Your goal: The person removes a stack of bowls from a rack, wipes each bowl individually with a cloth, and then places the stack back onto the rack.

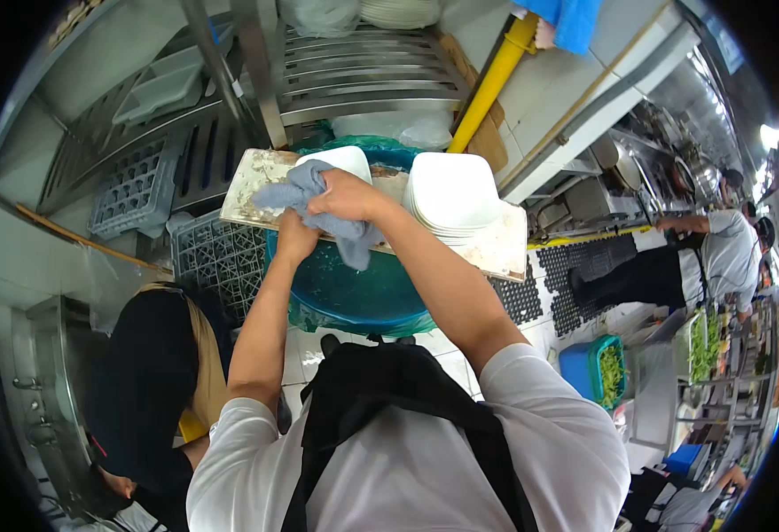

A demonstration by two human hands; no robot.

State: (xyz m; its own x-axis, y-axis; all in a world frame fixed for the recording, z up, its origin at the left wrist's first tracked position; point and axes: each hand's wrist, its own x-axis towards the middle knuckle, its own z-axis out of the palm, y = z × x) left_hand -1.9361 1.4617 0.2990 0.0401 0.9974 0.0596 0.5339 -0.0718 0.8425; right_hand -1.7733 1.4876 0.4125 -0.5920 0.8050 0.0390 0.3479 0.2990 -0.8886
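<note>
Grey cloth: one, clamped in my right hand's fingers; my left hand against it, finger closure unclear. White square dishes: stacked, on worn board.

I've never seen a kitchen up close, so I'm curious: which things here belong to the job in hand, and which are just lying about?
Seemingly part of the job:
gray cloth
stack of white dishes
other white dish
stained board

Seemingly just lying about:
gray plastic rack
yellow pole
bin of greens
</note>
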